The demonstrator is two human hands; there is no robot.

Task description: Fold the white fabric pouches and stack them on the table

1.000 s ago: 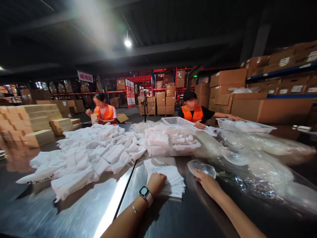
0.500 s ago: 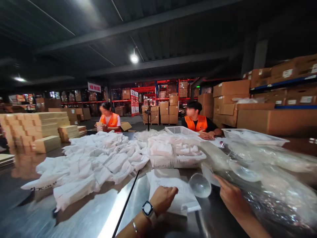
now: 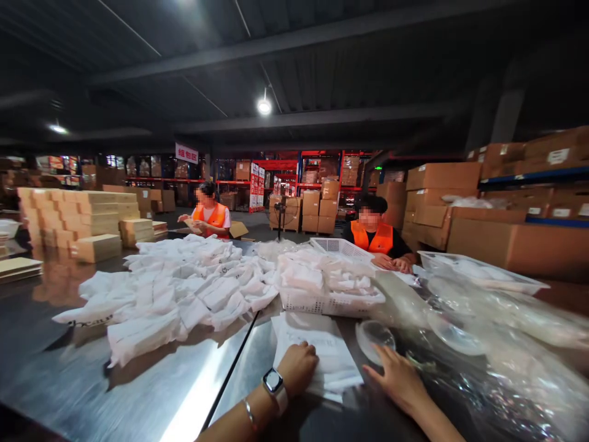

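Observation:
My left hand [image 3: 298, 368], with a watch on its wrist, lies over the near left part of some flat white bags [image 3: 317, 337]. Its fingers are curled, and whatever may be in them is hidden. To the right, my right hand [image 3: 399, 377] is open, thumb and fingers apart. Its fingertips are at the near rim of a round, clear plastic bowl [image 3: 372, 336]; I cannot tell whether they touch it. The bowl stands right beside the bags. Behind them, a white perforated basket [image 3: 331, 302] holds white cloth-like bundles.
A heap of filled white bags [image 3: 184, 285] covers the metal table's [image 3: 151, 383] left half. Clear plastic packaging [image 3: 515, 350] spreads over the right. Stacked pale boxes [image 3: 83, 218] stand far left. Two co-workers in orange vests [image 3: 378, 236] sit across the table.
My right hand has moved left and opened; the translucent piece by its fingers no longer shows there. My left hand has drawn slightly left with its fingers still curled. The view has shifted slightly.

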